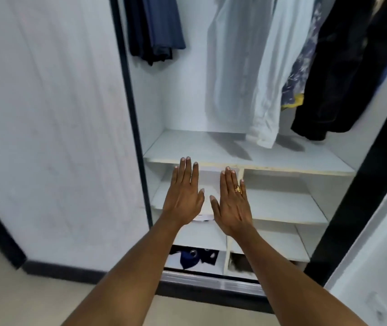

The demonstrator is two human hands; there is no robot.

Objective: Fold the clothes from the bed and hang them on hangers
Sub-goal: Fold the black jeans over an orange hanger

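Two hands out flat before the open wardrobe [183, 90]: left hand [183, 196] and right hand [232, 204] side by side, apart, fingers [189, 170] straight, holding nothing, gold ring [237, 190] on the right. Hanging above the top shelf [211, 149]: navy garment [157, 27] leftmost, white shirt [270, 78] middle, patterned shirt [303, 67] and black garment [343, 74] rightward.

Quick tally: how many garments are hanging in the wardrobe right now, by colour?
Navy garment: 1 (may hide a second dark layer)
White shirts: 2 (one blurred)
Blue-patterned garment: 1
Black garment: 1
Total: 5
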